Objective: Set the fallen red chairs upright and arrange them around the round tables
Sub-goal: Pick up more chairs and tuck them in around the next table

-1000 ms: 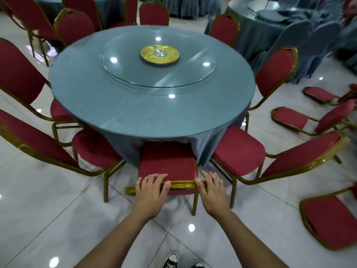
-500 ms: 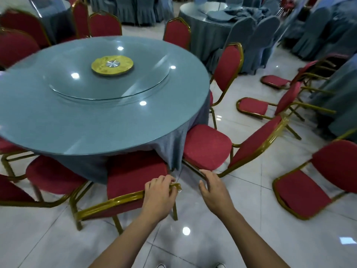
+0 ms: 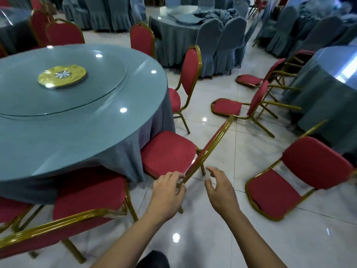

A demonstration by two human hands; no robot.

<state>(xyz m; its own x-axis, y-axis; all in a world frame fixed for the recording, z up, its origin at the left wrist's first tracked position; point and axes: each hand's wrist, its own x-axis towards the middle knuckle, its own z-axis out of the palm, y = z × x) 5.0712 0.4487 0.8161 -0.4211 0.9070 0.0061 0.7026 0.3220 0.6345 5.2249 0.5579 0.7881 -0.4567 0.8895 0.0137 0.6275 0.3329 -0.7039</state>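
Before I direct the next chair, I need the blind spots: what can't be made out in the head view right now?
- Round table: its left part is cut off by the frame edge, so chairs there are unseen.
- Left hand: its grip on the chair backrest shows, but the fingertips are hidden behind the frame.
- Right hand: contact with the backrest is unclear.
- Fallen chair by the right table: legs overlap the next chair's; count unclear.

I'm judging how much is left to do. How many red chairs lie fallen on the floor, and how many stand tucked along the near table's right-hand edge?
Fallen red chairs: 3
Upright red chairs on that edge: 2, the nearer one's back in the left hand's grip
Total: 5
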